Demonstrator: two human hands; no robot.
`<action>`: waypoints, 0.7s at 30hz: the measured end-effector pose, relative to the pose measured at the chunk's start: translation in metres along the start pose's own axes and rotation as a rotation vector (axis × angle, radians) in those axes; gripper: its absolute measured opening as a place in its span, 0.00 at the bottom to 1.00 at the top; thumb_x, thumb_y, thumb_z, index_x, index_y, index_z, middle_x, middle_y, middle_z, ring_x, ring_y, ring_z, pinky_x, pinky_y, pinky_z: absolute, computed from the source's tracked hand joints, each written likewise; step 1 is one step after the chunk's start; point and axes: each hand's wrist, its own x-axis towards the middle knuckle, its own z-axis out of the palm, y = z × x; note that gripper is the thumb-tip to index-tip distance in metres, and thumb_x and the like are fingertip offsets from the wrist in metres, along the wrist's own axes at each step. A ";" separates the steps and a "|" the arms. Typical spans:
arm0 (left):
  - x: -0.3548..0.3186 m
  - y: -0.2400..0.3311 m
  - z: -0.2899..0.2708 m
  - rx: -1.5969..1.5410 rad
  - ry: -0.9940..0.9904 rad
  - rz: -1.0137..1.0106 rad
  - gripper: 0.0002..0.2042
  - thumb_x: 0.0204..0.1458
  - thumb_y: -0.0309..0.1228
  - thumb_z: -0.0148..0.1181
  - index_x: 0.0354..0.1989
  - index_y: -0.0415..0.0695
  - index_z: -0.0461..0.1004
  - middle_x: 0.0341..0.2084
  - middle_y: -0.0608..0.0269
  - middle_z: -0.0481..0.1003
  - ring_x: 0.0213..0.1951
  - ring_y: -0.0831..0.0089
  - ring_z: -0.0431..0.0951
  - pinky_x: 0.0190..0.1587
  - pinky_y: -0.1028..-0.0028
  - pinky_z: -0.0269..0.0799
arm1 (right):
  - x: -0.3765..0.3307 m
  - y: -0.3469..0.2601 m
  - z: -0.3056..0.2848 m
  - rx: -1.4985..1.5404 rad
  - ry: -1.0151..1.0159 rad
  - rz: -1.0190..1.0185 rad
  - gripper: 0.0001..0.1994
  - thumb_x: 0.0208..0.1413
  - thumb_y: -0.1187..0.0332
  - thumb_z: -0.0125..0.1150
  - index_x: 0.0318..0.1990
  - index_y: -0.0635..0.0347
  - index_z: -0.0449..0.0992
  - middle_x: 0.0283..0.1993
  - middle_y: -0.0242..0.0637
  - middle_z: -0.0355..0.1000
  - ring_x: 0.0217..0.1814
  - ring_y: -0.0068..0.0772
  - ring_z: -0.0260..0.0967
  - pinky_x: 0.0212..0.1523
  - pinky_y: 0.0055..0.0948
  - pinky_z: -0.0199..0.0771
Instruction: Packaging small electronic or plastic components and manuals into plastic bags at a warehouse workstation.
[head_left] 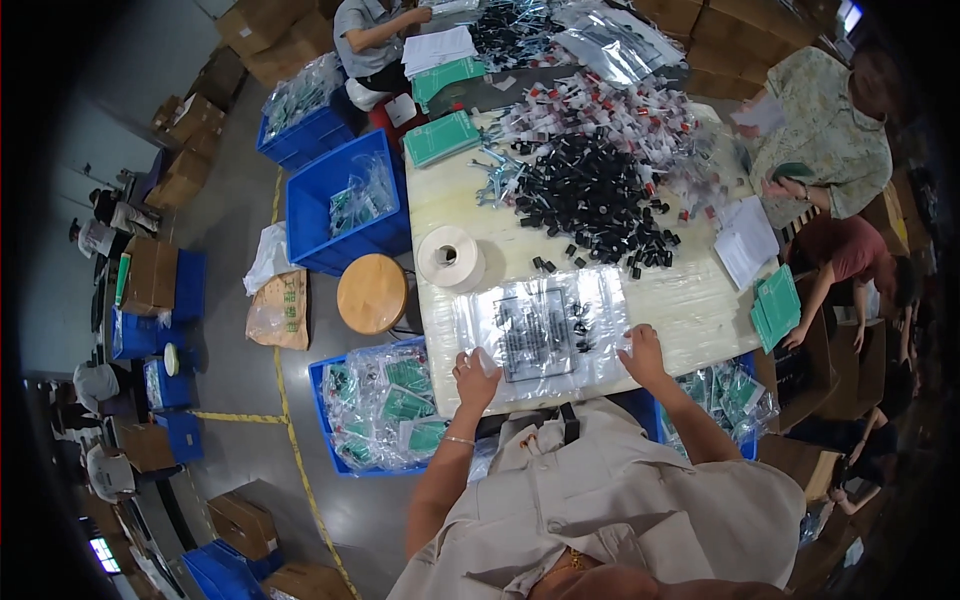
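Clear plastic bags lie flat at the near edge of the table, with a dark printed panel showing on top. A few small black pieces show beside that panel. My left hand rests at the bags' near left side, thumb and fingers apart. At their right side, my right hand touches the plastic, also with thumb and fingers apart. Something white covers both thumb tips. Beyond the bags spreads a pile of black caps. A white roll stands at the left.
The table also bears red-and-white parts, green booklets and white papers. Blue bins and a round stool stand left. A bin of filled bags sits by my left arm. Co-workers stand at the right.
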 end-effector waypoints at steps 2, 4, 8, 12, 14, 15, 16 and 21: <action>0.000 0.001 -0.005 0.036 0.007 0.006 0.33 0.36 0.39 0.66 0.53 0.46 0.62 0.52 0.43 0.55 0.51 0.46 0.58 0.51 0.57 0.60 | 0.025 -0.008 0.002 0.030 0.086 -0.122 0.19 0.36 0.70 0.65 0.39 0.60 0.68 0.42 0.44 0.62 0.46 0.48 0.60 0.44 0.42 0.63; 0.001 0.000 -0.007 0.048 0.006 0.030 0.32 0.36 0.38 0.66 0.53 0.46 0.63 0.52 0.43 0.56 0.51 0.46 0.58 0.51 0.57 0.59 | 0.060 -0.030 0.004 0.071 0.063 -0.170 0.19 0.37 0.70 0.64 0.40 0.60 0.68 0.43 0.44 0.62 0.48 0.48 0.60 0.45 0.41 0.64; 0.003 -0.003 -0.007 0.087 0.024 0.103 0.30 0.36 0.37 0.66 0.52 0.47 0.64 0.50 0.43 0.57 0.50 0.47 0.59 0.51 0.57 0.59 | 0.141 -0.082 0.033 -0.009 0.044 -0.327 0.17 0.41 0.68 0.61 0.41 0.59 0.69 0.42 0.45 0.63 0.47 0.47 0.62 0.45 0.39 0.65; 0.001 0.000 -0.007 0.025 0.065 0.035 0.31 0.36 0.37 0.66 0.52 0.46 0.64 0.51 0.44 0.58 0.51 0.46 0.59 0.50 0.56 0.61 | 0.191 -0.104 0.068 -0.226 -0.037 -0.317 0.15 0.42 0.69 0.58 0.41 0.56 0.69 0.42 0.43 0.63 0.46 0.45 0.64 0.41 0.39 0.69; 0.006 0.003 -0.005 0.073 0.146 0.048 0.34 0.35 0.38 0.67 0.54 0.44 0.61 0.52 0.46 0.57 0.51 0.46 0.60 0.49 0.56 0.62 | 0.203 -0.099 0.081 -0.346 -0.121 -0.285 0.14 0.43 0.70 0.56 0.41 0.55 0.69 0.42 0.42 0.62 0.46 0.43 0.64 0.37 0.38 0.71; 0.010 0.006 -0.006 0.044 0.139 -0.060 0.36 0.35 0.39 0.67 0.54 0.42 0.59 0.52 0.45 0.57 0.52 0.46 0.59 0.49 0.55 0.62 | 0.207 -0.094 0.084 -0.378 -0.154 -0.322 0.19 0.44 0.71 0.54 0.48 0.54 0.67 0.44 0.43 0.61 0.45 0.45 0.63 0.34 0.35 0.72; 0.013 0.008 -0.005 0.012 0.135 -0.168 0.38 0.35 0.40 0.68 0.55 0.39 0.57 0.52 0.44 0.57 0.52 0.46 0.58 0.49 0.55 0.62 | 0.207 -0.091 0.084 -0.374 -0.164 -0.335 0.19 0.44 0.71 0.54 0.48 0.54 0.67 0.44 0.43 0.61 0.45 0.45 0.63 0.34 0.35 0.72; 0.038 0.008 -0.001 0.052 0.083 -0.345 0.41 0.33 0.44 0.69 0.54 0.34 0.55 0.44 0.40 0.65 0.47 0.47 0.66 0.45 0.58 0.66 | 0.195 -0.074 0.061 -0.105 -0.183 -0.366 0.25 0.46 0.65 0.58 0.53 0.61 0.61 0.49 0.46 0.59 0.52 0.47 0.59 0.50 0.40 0.63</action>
